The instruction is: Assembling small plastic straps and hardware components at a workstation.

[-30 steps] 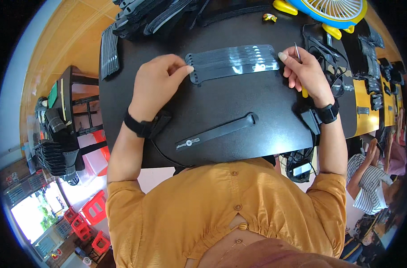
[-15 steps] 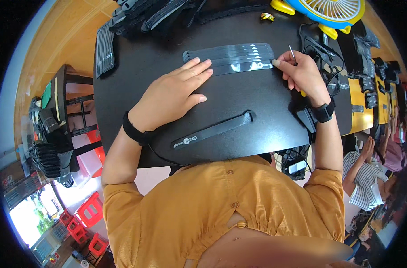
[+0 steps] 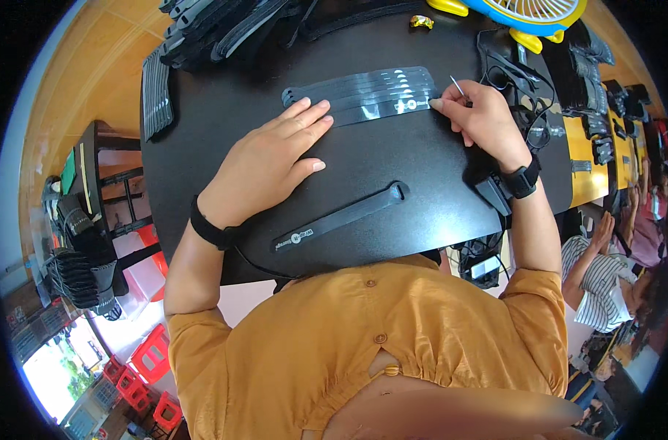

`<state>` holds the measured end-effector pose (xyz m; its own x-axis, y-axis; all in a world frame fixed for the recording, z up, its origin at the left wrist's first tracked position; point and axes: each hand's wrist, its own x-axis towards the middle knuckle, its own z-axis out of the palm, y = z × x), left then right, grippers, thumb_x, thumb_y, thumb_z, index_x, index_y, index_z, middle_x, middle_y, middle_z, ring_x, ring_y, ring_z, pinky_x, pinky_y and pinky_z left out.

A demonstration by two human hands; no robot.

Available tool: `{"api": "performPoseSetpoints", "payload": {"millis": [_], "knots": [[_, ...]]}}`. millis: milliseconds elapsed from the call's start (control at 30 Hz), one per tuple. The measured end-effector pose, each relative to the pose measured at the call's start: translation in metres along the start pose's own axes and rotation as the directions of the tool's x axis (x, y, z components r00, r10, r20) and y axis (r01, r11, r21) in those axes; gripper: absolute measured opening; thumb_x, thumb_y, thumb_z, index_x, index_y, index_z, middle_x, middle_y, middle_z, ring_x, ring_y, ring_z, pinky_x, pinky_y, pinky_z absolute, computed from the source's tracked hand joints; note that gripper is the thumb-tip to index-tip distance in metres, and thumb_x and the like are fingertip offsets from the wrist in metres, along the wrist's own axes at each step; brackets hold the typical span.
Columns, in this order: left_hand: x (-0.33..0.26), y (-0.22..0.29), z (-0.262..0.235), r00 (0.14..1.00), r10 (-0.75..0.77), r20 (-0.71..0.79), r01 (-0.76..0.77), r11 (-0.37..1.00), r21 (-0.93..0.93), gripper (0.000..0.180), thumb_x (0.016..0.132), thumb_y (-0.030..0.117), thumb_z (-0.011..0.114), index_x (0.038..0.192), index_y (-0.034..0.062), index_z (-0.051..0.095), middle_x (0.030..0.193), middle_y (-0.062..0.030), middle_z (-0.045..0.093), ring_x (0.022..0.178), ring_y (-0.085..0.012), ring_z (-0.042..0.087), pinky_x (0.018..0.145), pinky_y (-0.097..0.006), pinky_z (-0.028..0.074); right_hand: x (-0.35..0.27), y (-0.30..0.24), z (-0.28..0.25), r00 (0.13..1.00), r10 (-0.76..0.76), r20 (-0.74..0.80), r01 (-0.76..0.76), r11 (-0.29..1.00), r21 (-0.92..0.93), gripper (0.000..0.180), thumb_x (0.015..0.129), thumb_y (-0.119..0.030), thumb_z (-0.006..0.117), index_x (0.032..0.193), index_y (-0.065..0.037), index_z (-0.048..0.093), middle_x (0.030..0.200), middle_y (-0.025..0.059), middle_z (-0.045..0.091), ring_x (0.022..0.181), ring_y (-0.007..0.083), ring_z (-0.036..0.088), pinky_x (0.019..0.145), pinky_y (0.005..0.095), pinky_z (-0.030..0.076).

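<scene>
Now the left hand point(image 3: 271, 165) lies flat and open, fingertips pinning the fanned black straps point(image 3: 363, 95) on the table's point(image 3: 436, 169) far side, while the right hand point(image 3: 480, 121) pinches a thin needle-like tool point(image 3: 458, 87) at their end; steadiness looks key

Two hands are counted on the black table point(image 3: 202, 139): left hand point(image 3: 264, 165) and right hand point(image 3: 480, 117), each wrist banded, so two wristbands. One thin metal pin point(image 3: 457, 86) is held. One single black strap point(image 3: 341, 217) is listed, plus one fanned bunch of black straps point(image 3: 363, 95), number uncertain. One blue-and-yellow fan point(image 3: 528, 11) is recorded.
</scene>
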<state>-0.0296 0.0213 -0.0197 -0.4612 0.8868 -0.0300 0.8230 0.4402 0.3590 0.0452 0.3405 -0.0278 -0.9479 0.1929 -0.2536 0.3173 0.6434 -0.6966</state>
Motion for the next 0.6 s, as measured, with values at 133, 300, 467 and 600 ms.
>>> {"api": "performPoseSetpoints", "payload": {"millis": [133, 300, 467, 600], "knots": [[0.0015, 0.0006, -0.001, 1.0, -0.004, 0.0, 0.004, 1.0, -0.02, 0.051, 0.09, 0.019, 0.064, 0.138, 0.0062, 0.052, 0.15, -0.0095, 0.044, 0.142, -0.0283, 0.036, 0.113, -0.038, 0.036, 0.0015, 0.0041, 0.0019, 0.999, -0.048, 0.001, 0.048, 0.999, 0.013, 0.023, 0.092, -0.023, 0.068, 0.098, -0.001, 0.069, 0.065, 0.0026, 0.063, 0.046, 0.0073, 0.054, 0.043, 0.021, 0.043], [0.0018, 0.0, -0.0002, 1.0, 0.004, 0.001, -0.004, 1.0, -0.01, 0.051, 0.09, 0.019, 0.064, 0.138, 0.0063, 0.052, 0.15, -0.0095, 0.044, 0.142, -0.0282, 0.036, 0.113, -0.039, 0.036, -0.0001, -0.0001, 0.0039, 0.998, -0.039, -0.049, 0.039, 0.999, 0.001, 0.021, 0.092, -0.022, 0.067, 0.1, -0.002, 0.068, 0.067, 0.003, 0.064, 0.048, 0.0075, 0.056, 0.044, 0.021, 0.043], [0.0015, -0.0003, 0.0001, 1.0, -0.001, -0.003, 0.001, 1.0, 0.008, 0.051, 0.09, 0.02, 0.064, 0.138, 0.0068, 0.052, 0.15, -0.0092, 0.044, 0.142, -0.028, 0.036, 0.112, -0.038, 0.036, 0.0022, 0.0, 0.0023, 0.999, -0.047, -0.002, 0.047, 0.999, -0.016, 0.02, 0.092, -0.021, 0.067, 0.1, -0.003, 0.067, 0.067, 0.0036, 0.064, 0.049, 0.009, 0.056, 0.045, 0.0224, 0.044], [0.0012, 0.0004, -0.0001, 1.0, -0.006, -0.002, 0.006, 1.0, -0.003, 0.05, 0.09, 0.02, 0.064, 0.138, 0.0069, 0.052, 0.15, -0.0091, 0.044, 0.142, -0.0277, 0.036, 0.113, -0.038, 0.036, 0.0034, 0.0048, 0.0049, 0.99, -0.141, -0.027, 0.137, 0.984, -0.118, 0.017, 0.092, -0.018, 0.065, 0.099, -0.003, 0.067, 0.066, 0.0067, 0.063, 0.054, 0.014, 0.059, 0.051, 0.0272, 0.046]]}}
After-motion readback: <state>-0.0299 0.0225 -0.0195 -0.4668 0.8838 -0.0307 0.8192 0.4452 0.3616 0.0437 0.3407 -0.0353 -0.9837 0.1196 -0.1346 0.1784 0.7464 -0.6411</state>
